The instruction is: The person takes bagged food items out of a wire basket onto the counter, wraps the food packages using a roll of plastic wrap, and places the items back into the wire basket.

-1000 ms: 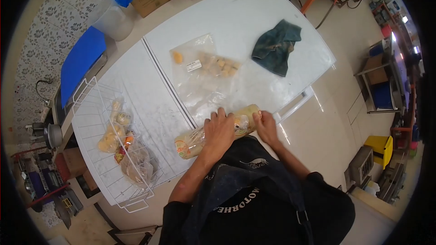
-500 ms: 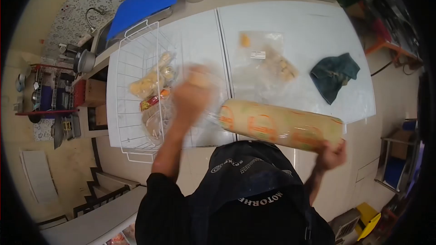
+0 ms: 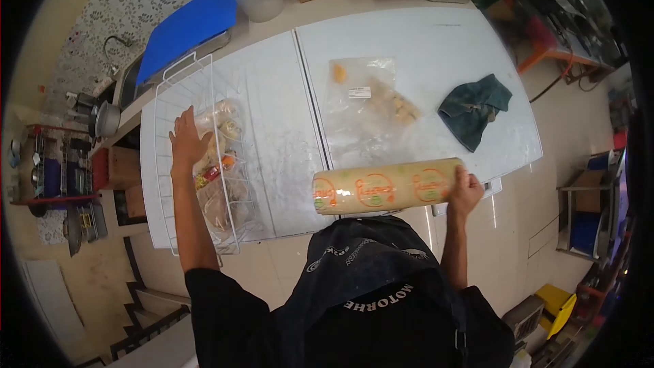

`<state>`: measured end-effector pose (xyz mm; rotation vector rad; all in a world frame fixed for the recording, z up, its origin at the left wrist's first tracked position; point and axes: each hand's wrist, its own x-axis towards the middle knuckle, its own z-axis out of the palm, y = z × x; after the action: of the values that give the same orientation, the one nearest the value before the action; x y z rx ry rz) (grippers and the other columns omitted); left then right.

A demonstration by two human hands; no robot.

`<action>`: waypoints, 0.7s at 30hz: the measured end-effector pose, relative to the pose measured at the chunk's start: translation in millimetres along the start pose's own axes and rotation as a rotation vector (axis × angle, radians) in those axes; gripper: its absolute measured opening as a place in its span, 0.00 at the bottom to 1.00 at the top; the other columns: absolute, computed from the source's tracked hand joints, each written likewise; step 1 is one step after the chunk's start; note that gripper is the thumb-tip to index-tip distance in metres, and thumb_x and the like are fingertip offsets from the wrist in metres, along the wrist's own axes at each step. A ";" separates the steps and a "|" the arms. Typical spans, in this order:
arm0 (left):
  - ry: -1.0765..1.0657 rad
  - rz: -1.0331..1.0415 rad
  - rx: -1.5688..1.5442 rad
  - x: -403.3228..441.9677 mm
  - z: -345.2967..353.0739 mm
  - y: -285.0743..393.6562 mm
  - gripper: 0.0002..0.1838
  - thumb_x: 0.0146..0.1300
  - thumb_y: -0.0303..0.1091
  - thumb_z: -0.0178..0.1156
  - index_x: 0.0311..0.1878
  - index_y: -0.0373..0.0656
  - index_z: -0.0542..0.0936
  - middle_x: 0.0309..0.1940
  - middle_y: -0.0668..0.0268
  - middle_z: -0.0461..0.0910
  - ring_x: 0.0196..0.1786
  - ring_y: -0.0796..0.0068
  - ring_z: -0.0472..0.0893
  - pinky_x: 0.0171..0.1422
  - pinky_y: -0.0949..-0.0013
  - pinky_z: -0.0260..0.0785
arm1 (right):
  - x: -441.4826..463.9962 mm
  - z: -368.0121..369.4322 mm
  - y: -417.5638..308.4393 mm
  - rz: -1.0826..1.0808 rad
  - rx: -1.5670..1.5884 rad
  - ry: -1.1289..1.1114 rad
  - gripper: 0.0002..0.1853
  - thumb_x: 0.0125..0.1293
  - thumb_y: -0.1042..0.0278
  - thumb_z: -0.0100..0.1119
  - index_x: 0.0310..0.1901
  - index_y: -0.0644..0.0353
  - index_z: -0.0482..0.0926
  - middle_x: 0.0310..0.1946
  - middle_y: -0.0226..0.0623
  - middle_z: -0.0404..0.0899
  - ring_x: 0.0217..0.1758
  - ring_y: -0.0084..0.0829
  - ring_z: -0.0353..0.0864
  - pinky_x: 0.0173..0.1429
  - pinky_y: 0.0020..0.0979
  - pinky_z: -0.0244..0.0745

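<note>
Head view: grips the right end of a printed film roll [image 3: 381, 186] with the right hand [image 3: 466, 189], fingers clamped round the rim, probably to steady the long cylinder from one side alone. Holds the roll crosswise at the near edge of a white table [image 3: 429, 37], just in front of the apron [image 3: 375, 252], likely for easy reach; cannot tell if resting on the surface or lifted. Holds the left hand [image 3: 187, 140] over a white wire basket [image 3: 212, 71], fingers spread apart and clasping nothing, just beside bagged food [image 3: 229, 129]; cannot tell if touching the wires. Shows also, inside the basket, a red-and-yellow packet [image 3: 212, 173] and a brownish bag [image 3: 216, 208], seemingly grouped for containment. Beyond the roll, shows a clear bag [image 3: 340, 119] lying flat and, farther right, a crumpled green cloth [image 3: 473, 109], perhaps placed there to leave working room.
</note>
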<state>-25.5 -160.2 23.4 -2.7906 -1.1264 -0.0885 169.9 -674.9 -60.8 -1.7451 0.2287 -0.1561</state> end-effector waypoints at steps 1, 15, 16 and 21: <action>0.092 0.065 -0.146 -5.8 -15.7 19.8 0.34 0.56 0.39 0.66 0.64 0.37 0.67 0.61 0.51 0.70 0.67 0.52 0.64 0.71 0.55 0.57 | -7.6 11.2 9.8 0.063 0.088 0.010 0.21 0.59 0.63 0.70 0.15 0.59 0.69 0.15 0.22 0.66 0.19 0.14 0.58 0.22 0.22 0.53; -0.341 0.545 -0.689 -163.7 49.9 209.6 0.34 0.52 0.48 0.69 0.60 0.42 0.75 0.61 0.55 0.72 0.64 0.54 0.70 0.69 0.52 0.57 | 10.2 40.0 22.9 -0.118 -0.791 -0.465 0.16 0.54 0.59 0.68 0.26 0.64 0.78 0.17 0.43 0.74 0.23 0.41 0.76 0.31 0.39 0.70; -0.321 0.547 -0.704 -165.6 51.9 208.7 0.32 0.52 0.48 0.69 0.59 0.43 0.76 0.61 0.56 0.73 0.64 0.55 0.70 0.68 0.51 0.57 | 15.6 47.5 13.0 -0.339 -0.745 -0.454 0.15 0.53 0.59 0.68 0.32 0.63 0.78 0.25 0.44 0.75 0.31 0.43 0.76 0.37 0.40 0.71; -0.285 0.538 -0.765 -174.8 57.0 205.3 0.24 0.53 0.44 0.68 0.54 0.48 0.81 0.59 0.60 0.75 0.63 0.55 0.71 0.67 0.49 0.57 | 23.0 111.2 -24.5 -1.002 -0.768 -0.770 0.27 0.48 0.66 0.65 0.54 0.54 0.76 0.61 0.47 0.67 0.65 0.47 0.63 0.66 0.45 0.58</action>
<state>-8.3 -418.5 -71.4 -3.7870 -0.3570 -0.0789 219.5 -569.9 -57.9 -2.3849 -1.3186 -0.1038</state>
